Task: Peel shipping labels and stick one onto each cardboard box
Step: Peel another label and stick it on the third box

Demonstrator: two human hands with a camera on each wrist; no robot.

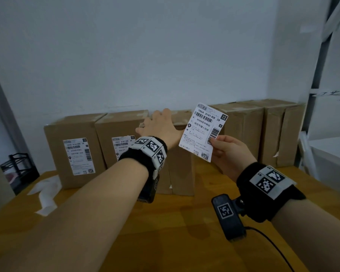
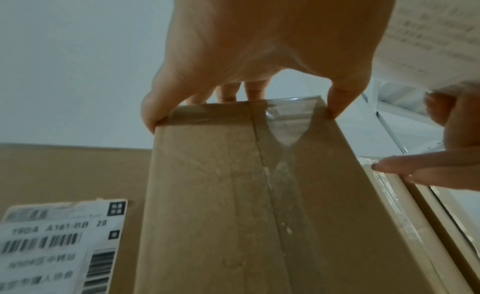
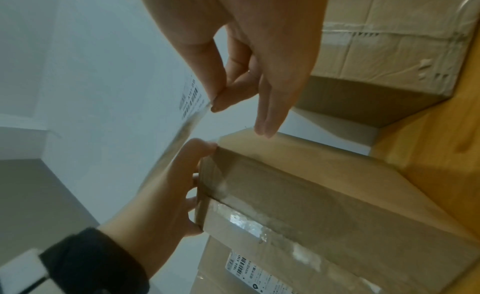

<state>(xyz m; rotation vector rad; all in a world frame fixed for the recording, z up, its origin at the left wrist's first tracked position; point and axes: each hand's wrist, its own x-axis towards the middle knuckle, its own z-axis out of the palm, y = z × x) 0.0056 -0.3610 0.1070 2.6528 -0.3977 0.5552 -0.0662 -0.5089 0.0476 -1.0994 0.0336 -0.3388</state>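
My left hand [image 1: 159, 122] grips the top of the middle, unlabelled cardboard box [image 1: 182, 173]. In the left wrist view its fingertips [image 2: 150, 111] and thumb clamp the two sides of the taped top of that box [image 2: 233, 195]. My right hand [image 1: 226, 150] pinches the lower right edge of a white shipping label [image 1: 202, 132], held upright in the air just right of the box's top. In the right wrist view, thumb and forefinger [image 3: 215, 101] pinch the label [image 3: 189, 105], seen edge-on. Two boxes to the left carry labels [image 1: 79, 156] [image 1: 124, 146].
Two more plain boxes [image 1: 243, 130] [image 1: 283, 130] stand to the right against the wall. Peeled backing strips [image 1: 45, 195] lie on the wooden table [image 1: 185, 232] at the left. A black rack [image 1: 20, 165] sits off the left edge and white shelving [image 1: 332, 154] at the right.
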